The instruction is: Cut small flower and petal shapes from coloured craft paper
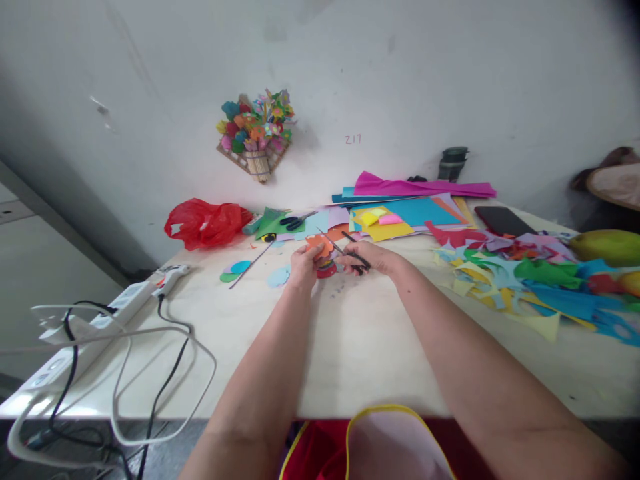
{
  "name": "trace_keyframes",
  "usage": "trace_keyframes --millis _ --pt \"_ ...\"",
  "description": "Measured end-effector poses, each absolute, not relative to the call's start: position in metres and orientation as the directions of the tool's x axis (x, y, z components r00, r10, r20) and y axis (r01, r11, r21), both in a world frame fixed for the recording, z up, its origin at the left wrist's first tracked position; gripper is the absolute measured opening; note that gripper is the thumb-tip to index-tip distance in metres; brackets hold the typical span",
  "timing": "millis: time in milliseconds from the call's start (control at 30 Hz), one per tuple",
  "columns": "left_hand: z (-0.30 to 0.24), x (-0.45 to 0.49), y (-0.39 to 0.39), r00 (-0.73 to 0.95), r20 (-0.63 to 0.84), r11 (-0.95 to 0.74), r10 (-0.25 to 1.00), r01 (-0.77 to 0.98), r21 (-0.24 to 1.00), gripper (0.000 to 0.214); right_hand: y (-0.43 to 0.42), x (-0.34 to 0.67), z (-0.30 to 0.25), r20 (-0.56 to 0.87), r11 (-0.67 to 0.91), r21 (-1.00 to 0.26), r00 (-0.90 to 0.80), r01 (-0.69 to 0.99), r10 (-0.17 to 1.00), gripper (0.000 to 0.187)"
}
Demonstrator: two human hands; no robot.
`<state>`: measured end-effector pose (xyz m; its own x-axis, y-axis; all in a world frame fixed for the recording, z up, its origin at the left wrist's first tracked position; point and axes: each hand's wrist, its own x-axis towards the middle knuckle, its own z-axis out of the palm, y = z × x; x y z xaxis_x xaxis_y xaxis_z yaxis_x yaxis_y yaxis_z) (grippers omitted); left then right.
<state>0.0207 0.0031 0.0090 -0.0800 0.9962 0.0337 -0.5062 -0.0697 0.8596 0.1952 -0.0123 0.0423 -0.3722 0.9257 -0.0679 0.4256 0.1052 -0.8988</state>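
My left hand (303, 261) is closed on a small orange paper piece (321, 245), held above the white table (350, 347). A red round scrap (327, 270) lies just under it. My right hand (373, 257) grips a pair of black-handled scissors (345, 251) with the blades spread and pointing left at the orange piece. Both hands meet near the table's middle, toward the far side.
Sheets of coloured paper (400, 213) are stacked at the back, cut scraps (530, 280) pile up at the right. A second pair of scissors (295, 221), a red plastic bag (205, 223), a power strip with cables (100, 320), a dark phone (503, 220) and paper flowers on the wall (257, 130).
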Motion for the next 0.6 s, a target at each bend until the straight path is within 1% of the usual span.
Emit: trace_keyframes --millis 333,600 --pt "0.0084 0.0186 0.0053 -0.069 0.044 -0.072 0.997 -0.498 0.864 0.027 -0.0107 0.1979 0.0394 -0.026 0.145 -0.895 -0.373 0.423 0.927 0.022" --pt "0.0110 0.0173 0.0041 -0.059 0.044 -0.068 0.997 -0.509 0.858 0.027 -0.0048 0.1999 0.0336 -0.027 0.142 -0.902 -0.382 0.407 0.924 0.021"
